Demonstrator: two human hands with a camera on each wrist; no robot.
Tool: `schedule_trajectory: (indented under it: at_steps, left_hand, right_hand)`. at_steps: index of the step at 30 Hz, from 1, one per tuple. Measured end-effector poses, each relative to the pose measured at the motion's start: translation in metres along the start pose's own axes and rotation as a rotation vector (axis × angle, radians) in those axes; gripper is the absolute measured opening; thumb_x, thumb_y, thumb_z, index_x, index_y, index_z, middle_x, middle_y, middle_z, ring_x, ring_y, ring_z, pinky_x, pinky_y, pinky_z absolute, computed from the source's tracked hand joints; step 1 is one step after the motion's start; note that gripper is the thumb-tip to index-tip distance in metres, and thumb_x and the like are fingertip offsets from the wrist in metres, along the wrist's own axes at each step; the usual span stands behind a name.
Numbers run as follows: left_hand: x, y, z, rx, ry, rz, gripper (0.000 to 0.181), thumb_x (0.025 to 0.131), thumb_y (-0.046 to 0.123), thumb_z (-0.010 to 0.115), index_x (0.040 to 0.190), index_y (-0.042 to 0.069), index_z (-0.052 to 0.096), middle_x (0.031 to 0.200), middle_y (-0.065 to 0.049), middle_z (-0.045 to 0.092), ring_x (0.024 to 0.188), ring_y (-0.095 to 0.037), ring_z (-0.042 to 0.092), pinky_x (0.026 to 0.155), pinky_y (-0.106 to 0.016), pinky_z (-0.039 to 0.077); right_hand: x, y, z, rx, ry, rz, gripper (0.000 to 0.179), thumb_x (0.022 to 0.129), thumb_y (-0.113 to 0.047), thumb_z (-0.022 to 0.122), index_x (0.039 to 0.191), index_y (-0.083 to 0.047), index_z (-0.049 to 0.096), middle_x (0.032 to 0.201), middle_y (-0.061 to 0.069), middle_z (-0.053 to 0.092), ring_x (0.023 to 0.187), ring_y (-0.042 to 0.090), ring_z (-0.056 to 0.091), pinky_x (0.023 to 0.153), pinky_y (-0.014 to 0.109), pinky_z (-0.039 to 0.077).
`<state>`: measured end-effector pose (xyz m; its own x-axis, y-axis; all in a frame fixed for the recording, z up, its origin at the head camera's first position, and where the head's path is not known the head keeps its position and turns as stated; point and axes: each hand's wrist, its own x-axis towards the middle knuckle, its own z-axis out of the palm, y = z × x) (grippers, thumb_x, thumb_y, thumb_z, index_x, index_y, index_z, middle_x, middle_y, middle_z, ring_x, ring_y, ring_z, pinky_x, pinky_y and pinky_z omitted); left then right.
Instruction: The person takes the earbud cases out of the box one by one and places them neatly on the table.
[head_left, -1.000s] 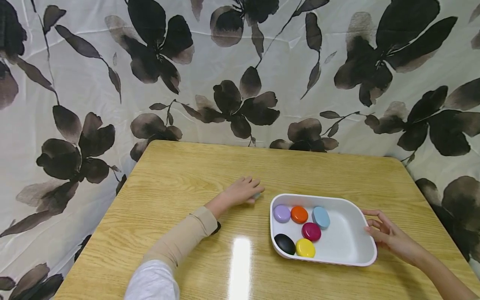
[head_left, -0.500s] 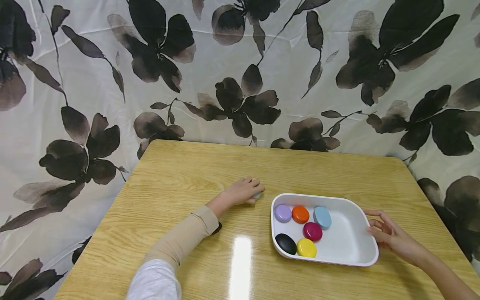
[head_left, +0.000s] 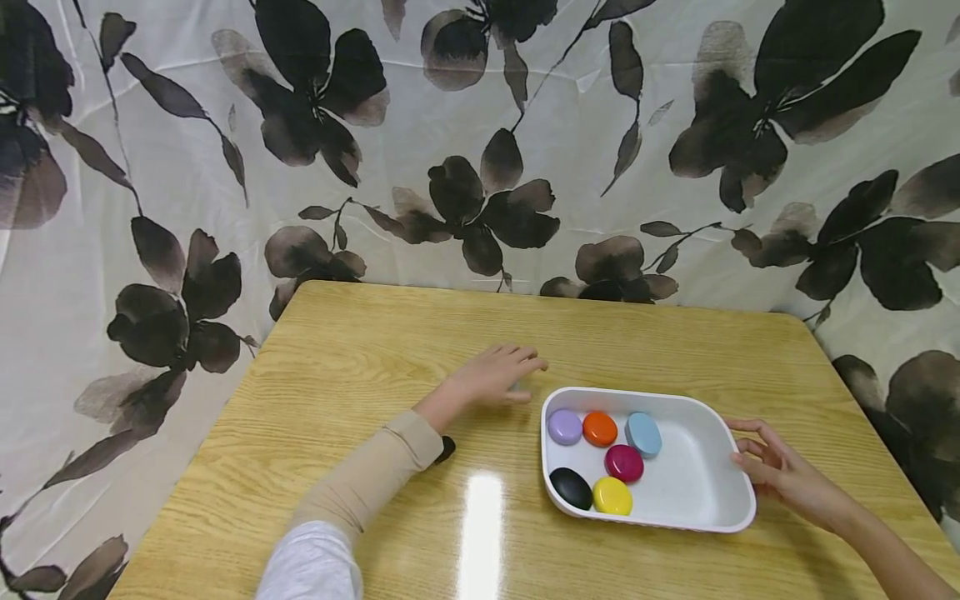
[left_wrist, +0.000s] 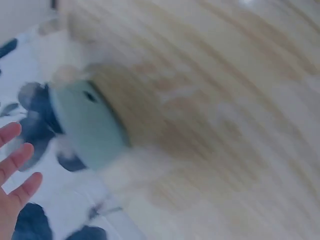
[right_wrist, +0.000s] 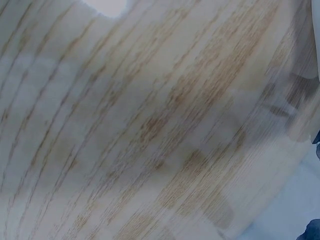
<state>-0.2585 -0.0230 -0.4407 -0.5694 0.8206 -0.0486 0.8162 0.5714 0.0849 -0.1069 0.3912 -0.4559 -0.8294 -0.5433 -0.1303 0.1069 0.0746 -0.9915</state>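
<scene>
My left hand (head_left: pixel 491 377) is over the table left of a white tray (head_left: pixel 708 450), its fingers spread. A pale green, rounded piece with a small dark mark (left_wrist: pixel 90 125) lies on the table close to those fingers, mostly hidden by the hand in the head view. My right hand (head_left: pixel 787 475) holds the tray's right end, thumb at the rim. Inside the tray, toward its left side, lie smooth rounded pieces: lilac (head_left: pixel 565 427), orange (head_left: pixel 600 428), light blue (head_left: pixel 643 435), magenta (head_left: pixel 624 463), black (head_left: pixel 571 488) and yellow (head_left: pixel 612 496).
The wooden table (head_left: pixel 360 333) has a bright light reflection in front. Behind it hangs a white cloth with dark flowers (head_left: pixel 465 208). A black object (head_left: pixel 446 450) shows at the left sleeve's cuff. The tray's edge (right_wrist: pixel 316 35) enters the right wrist view.
My left hand has spread its fingers off the pale green piece and shifted slightly right and away. The right hand and the tray have stayed in place.
</scene>
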Motion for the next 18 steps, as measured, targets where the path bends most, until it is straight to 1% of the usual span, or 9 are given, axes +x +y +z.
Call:
schedule_trajectory:
  at_steps: [2,4,8,11,13,16,18]
  left_hand:
    - [0.005,0.009,-0.007,-0.004,-0.001,0.022,0.054,0.091,0.040,0.049,0.140,0.021,0.035,0.140,-0.003,0.036,0.128,-0.021,0.032,0.106,-0.041,0.025]
    - [0.009,0.019,-0.013,0.014,-0.005,0.051,0.054,0.091,0.040,0.046,0.140,0.021,0.034,0.141,-0.003,0.035,0.129,-0.020,0.030,0.107,-0.039,0.023]
    - [0.019,0.043,-0.016,0.084,0.001,0.138,0.055,0.090,0.041,0.045,0.140,0.020,0.035,0.140,-0.001,0.036,0.129,-0.018,0.030,0.107,-0.035,0.023]
    - [0.026,0.060,-0.012,0.148,-0.006,0.205,0.053,0.091,0.040,0.044,0.140,0.022,0.035,0.140,0.001,0.036,0.128,-0.016,0.031,0.107,-0.032,0.022]
    - [0.031,0.071,-0.008,0.181,-0.027,0.246,0.052,0.091,0.041,0.043,0.140,0.024,0.035,0.141,0.003,0.036,0.126,-0.014,0.032,0.107,-0.030,0.023]
    - [0.040,0.084,0.000,0.222,-0.063,0.301,0.052,0.092,0.042,0.041,0.141,0.026,0.033,0.142,0.005,0.034,0.128,-0.013,0.030,0.106,-0.028,0.022]
    - [0.045,0.091,0.005,0.251,-0.064,0.349,0.050,0.092,0.040,0.041,0.140,0.027,0.034,0.141,0.007,0.035,0.126,-0.011,0.031,0.106,-0.027,0.022]
  right_hand:
    - [0.000,-0.001,0.000,-0.002,0.002,0.002,0.043,0.098,-0.002,0.029,0.138,-0.019,0.024,0.112,-0.002,0.054,0.097,0.012,0.058,0.073,0.041,0.052]
    - [0.001,-0.002,0.001,-0.007,0.006,0.009,0.043,0.099,-0.002,0.029,0.137,-0.020,0.024,0.112,-0.003,0.054,0.097,0.011,0.058,0.073,0.041,0.052]
    - [0.002,-0.003,0.001,-0.027,0.025,0.028,0.042,0.098,-0.003,0.030,0.136,-0.021,0.026,0.113,-0.005,0.055,0.097,0.011,0.059,0.074,0.040,0.052]
    - [0.001,-0.002,0.001,-0.041,0.037,0.037,0.042,0.098,-0.003,0.031,0.136,-0.022,0.026,0.113,-0.005,0.055,0.097,0.011,0.059,0.073,0.040,0.052]
    - [0.001,-0.003,0.001,-0.045,0.043,0.041,0.042,0.098,-0.003,0.031,0.135,-0.023,0.027,0.113,-0.006,0.055,0.097,0.011,0.059,0.073,0.040,0.052]
    - [0.001,-0.003,0.001,-0.048,0.048,0.043,0.042,0.098,-0.003,0.031,0.135,-0.023,0.027,0.114,-0.005,0.055,0.097,0.011,0.059,0.073,0.040,0.052]
    - [0.001,-0.004,0.001,-0.045,0.045,0.040,0.042,0.098,-0.003,0.031,0.136,-0.022,0.027,0.113,-0.005,0.055,0.097,0.011,0.059,0.073,0.040,0.052]
